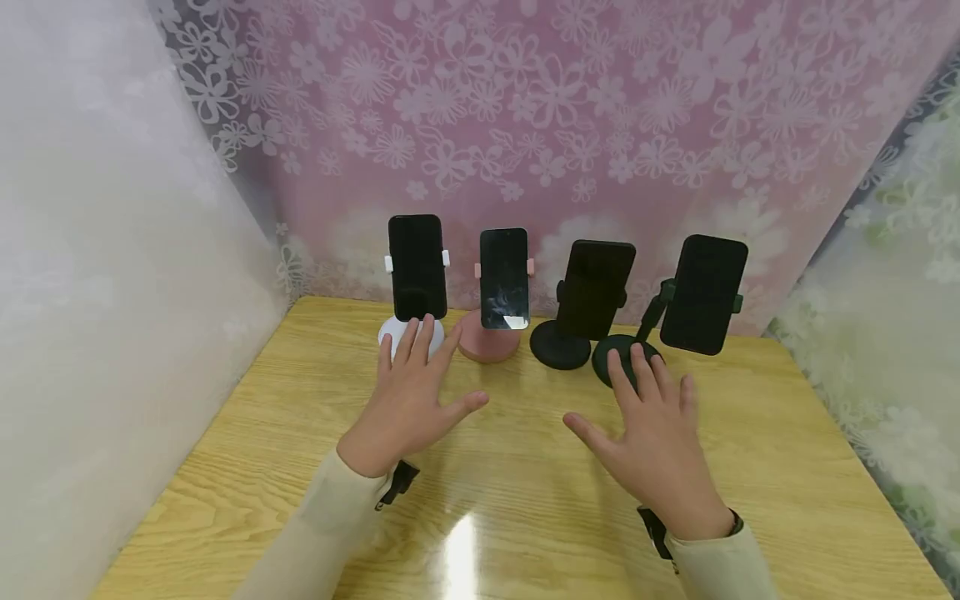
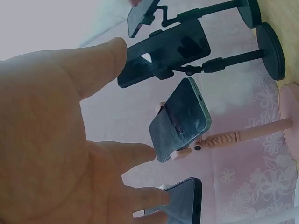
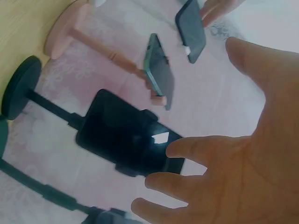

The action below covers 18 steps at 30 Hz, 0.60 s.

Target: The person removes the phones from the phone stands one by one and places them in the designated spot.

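Nearest my head camera I see two cream sleeves [image 1: 322, 521], running in from 8 and 4 o'clock if the clock's centre is the patch of table between the hands. My concern is four phones, all on the far side. I read the white-clipped phone [image 1: 417, 267] at 11 o'clock, the pink-clipped phone [image 1: 504, 275] at 12, the black-clipped phone [image 1: 596, 287] at 1 and the green-clipped phone [image 1: 703, 292] at 2; the last two lean clockwise. Each sits between the side clips of its own holder, so I judge that much done. What is left, if anything, I cannot tell; I find no phone out of its clips.

Below them stand the white base [image 1: 391, 327], pink base [image 1: 489, 348], black base [image 1: 561, 350] and dark green base [image 1: 602, 363].

I have the left hand [image 1: 405, 408] at 9 o'clock and the right hand [image 1: 660, 450] at 3, fingers spread, thumbs wide, pinching nothing. Their fingertips overlap the white and dark green bases in my view; contact I can't confirm. Beneath is the wood-grain table [image 1: 517, 475]; beyond, at 12, flowered pink cloth [image 1: 510, 100].
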Tool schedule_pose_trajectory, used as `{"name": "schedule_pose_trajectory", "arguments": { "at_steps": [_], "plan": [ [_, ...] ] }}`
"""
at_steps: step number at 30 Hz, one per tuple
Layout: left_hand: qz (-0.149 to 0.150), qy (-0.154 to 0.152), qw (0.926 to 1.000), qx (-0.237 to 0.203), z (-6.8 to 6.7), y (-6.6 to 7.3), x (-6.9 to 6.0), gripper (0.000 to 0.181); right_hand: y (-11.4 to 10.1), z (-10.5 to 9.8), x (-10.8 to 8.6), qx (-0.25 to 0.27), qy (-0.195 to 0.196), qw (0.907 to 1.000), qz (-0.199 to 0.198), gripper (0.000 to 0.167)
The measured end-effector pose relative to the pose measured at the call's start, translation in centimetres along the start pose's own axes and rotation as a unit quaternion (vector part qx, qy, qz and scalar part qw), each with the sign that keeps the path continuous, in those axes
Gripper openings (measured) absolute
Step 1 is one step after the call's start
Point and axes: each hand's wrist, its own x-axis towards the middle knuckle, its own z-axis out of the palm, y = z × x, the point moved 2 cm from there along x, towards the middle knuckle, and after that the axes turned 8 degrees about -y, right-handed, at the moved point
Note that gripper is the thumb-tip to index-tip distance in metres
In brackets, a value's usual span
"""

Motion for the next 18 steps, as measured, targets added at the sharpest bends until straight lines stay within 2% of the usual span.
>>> {"name": "schedule_pose_trajectory", "arguments": {
  "at_steps": [6,10,14,18],
  "plan": [
    [0.004,0.000,1.0000,-0.007,-0.2,-0.1,0.3,0.089,-1.7,-1.3,0.3,-0.004,0.042,0.9972,-0.061,0.085],
    [0.001,0.000,1.0000,-0.009,-0.2,-0.1,0.3,0.089,-3.5,-2.1,0.7,0.004,0.066,0.9932,-0.096,0.082],
    [-0.009,0.001,0.9999,-0.007,-0.1,-0.4,0.2,0.091,-4.6,-1.9,1.3,0.027,0.062,0.9922,-0.105,0.082],
    [-0.008,0.005,0.9999,-0.005,-0.1,-0.5,0.2,0.091,-4.8,-1.4,1.7,0.040,0.050,0.9917,-0.112,0.079]
  ]
}}
